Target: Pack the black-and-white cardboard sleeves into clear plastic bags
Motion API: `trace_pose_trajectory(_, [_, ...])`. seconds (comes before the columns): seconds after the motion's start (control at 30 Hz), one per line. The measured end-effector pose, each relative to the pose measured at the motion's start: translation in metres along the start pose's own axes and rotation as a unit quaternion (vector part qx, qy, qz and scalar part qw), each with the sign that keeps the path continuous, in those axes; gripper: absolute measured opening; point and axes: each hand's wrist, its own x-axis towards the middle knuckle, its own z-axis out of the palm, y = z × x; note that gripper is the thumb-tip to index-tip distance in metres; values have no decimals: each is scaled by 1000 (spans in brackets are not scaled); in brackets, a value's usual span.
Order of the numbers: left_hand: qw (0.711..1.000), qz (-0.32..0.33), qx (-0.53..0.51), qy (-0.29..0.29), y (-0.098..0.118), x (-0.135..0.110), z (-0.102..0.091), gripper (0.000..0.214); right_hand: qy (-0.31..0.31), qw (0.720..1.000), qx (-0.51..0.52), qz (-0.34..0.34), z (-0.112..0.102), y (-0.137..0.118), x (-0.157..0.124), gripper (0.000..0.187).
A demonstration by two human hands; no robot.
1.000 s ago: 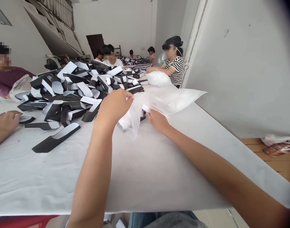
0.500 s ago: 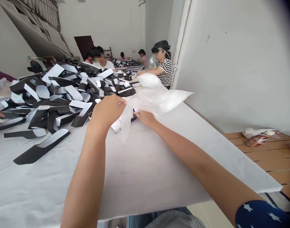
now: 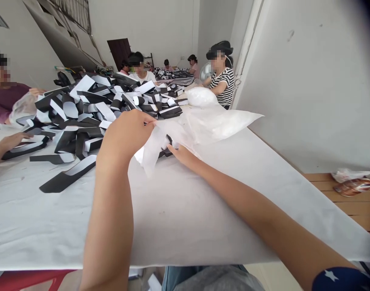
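Observation:
My left hand [image 3: 124,135] is raised over the white-covered table [image 3: 203,210], its fingers pinched on the edge of a thin white tissue sheet [image 3: 156,143] that hangs down from it. My right hand [image 3: 180,153] reaches under the sheet toward a black-and-white folded box piece [image 3: 166,151], mostly hidden by the tissue; its fingers are partly covered. More tissue sheets [image 3: 218,121] lie spread behind. A big heap of flat black-and-white box pieces [image 3: 90,109] fills the table to the left.
One loose box piece [image 3: 68,176] lies near my left forearm. A co-worker's hand [image 3: 11,141] rests at the left edge. Other people sit along the table farther back. A white filled bag [image 3: 201,97] sits beyond the tissue. A wooden bench [image 3: 348,198] stands at right.
My left hand has lifted the tissue slightly and drawn it nearer to me. My right hand has slid further under the sheet. The camera view has shifted.

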Motion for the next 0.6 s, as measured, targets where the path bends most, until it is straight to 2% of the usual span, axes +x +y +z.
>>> trace_pose_trajectory(0.07, [1000, -4, 7, 6, 4, -4, -2, 30, 3, 999, -33, 13, -4, -2, 0, 36])
trace_pose_trajectory(0.13, [1000, -1, 10, 11, 8, -7, -2, 29, 27, 997, -71, -26, -8, 1, 0, 33])
trace_pose_trajectory(0.23, [1000, 15, 9, 12, 11, -9, 0, 29, 56, 989, -108, -83, -12, 6, -1, 44])
trace_pose_trajectory(0.3, [1000, 24, 8, 11, 10, -10, 2, 28, 59, 988, -123, -76, -12, 10, -1, 48])
trace_pose_trajectory(0.6, [999, 44, -18, -1, 6, -8, 5, 25, 74, 991, -73, -81, -10, 29, 7, 40])
